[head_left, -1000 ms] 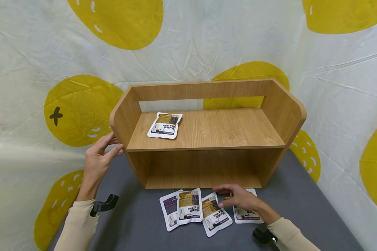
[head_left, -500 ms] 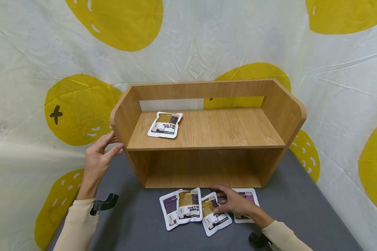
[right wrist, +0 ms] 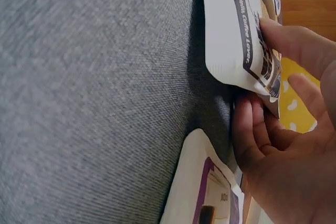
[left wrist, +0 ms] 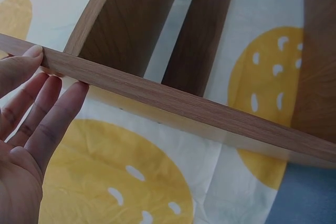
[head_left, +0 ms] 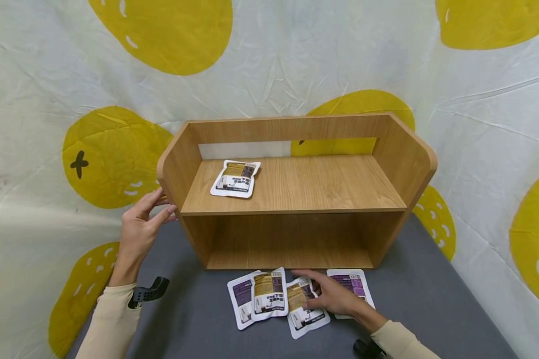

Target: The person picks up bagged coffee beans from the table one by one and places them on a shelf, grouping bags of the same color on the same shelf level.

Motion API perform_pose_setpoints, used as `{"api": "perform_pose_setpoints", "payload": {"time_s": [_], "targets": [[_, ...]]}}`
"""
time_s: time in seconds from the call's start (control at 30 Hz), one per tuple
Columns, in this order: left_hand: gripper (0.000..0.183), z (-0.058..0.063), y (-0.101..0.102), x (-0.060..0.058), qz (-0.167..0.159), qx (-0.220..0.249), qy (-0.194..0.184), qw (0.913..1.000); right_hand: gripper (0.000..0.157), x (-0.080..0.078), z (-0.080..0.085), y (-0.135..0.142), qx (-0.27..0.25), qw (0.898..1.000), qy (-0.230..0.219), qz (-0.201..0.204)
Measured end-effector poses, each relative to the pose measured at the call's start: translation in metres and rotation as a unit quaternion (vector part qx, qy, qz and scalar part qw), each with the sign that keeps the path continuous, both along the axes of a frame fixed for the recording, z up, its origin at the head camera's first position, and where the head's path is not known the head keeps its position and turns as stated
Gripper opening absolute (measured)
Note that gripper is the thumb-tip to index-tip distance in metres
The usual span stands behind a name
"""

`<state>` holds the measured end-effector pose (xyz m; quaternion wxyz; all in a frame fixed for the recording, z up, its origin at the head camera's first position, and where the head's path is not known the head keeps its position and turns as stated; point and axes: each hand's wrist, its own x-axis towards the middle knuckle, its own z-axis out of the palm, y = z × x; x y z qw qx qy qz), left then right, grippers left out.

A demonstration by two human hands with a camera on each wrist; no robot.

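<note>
In the head view my left hand (head_left: 139,232) holds the edge of the wooden shelf's (head_left: 296,187) left side panel, thumb on the front edge, fingers against the outer face. My right hand (head_left: 334,299) grips a gold-and-white coffee pouch (head_left: 296,296) lying on the table, thumb on its printed face. The right wrist view shows fingers tucked under the pouch (right wrist: 226,30), its edge lifted off the cloth. Left of it, another gold pouch (head_left: 269,294) overlaps a purple pouch (head_left: 242,301). A second purple pouch (head_left: 352,284) lies partly behind my right hand.
One gold pouch (head_left: 236,179) lies on the left of the upper shelf board. The lower compartment (head_left: 289,242) opens toward me. Under the shelf spreads a dark grey cloth (head_left: 431,299). Behind hangs a pale curtain (head_left: 269,65) with yellow shapes.
My right hand has moved left, away from the right purple pouch, onto the gold pouch, and its fingers have gone around the edge. The left hand stays on the shelf's side.
</note>
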<state>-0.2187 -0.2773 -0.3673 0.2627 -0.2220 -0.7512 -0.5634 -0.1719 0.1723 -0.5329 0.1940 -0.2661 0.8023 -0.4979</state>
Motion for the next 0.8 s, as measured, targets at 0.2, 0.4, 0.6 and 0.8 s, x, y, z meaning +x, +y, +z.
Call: {"api": "perform_pose_setpoints", "payload": {"time_s": [0.2,0.4,0.6,0.8], "targets": [[0.061,0.000,0.000,0.001,0.002,-0.004,0.004,1.0000,0.059,0.000,-0.001,0.003,-0.010,1.000,0.008,0.019],[0.062,0.000,0.000,0.001,-0.001,-0.004,0.010,0.9999,0.044,-0.003,0.000,0.012,-0.037,0.998,0.016,0.044],[0.062,0.000,0.000,0.001,-0.004,-0.003,0.012,0.9999,0.033,-0.005,0.000,0.017,-0.034,0.999,0.001,0.019],[0.062,0.000,0.000,0.000,-0.004,-0.003,0.011,0.9999,0.032,-0.004,0.000,0.019,-0.033,0.999,-0.011,-0.014]]}}
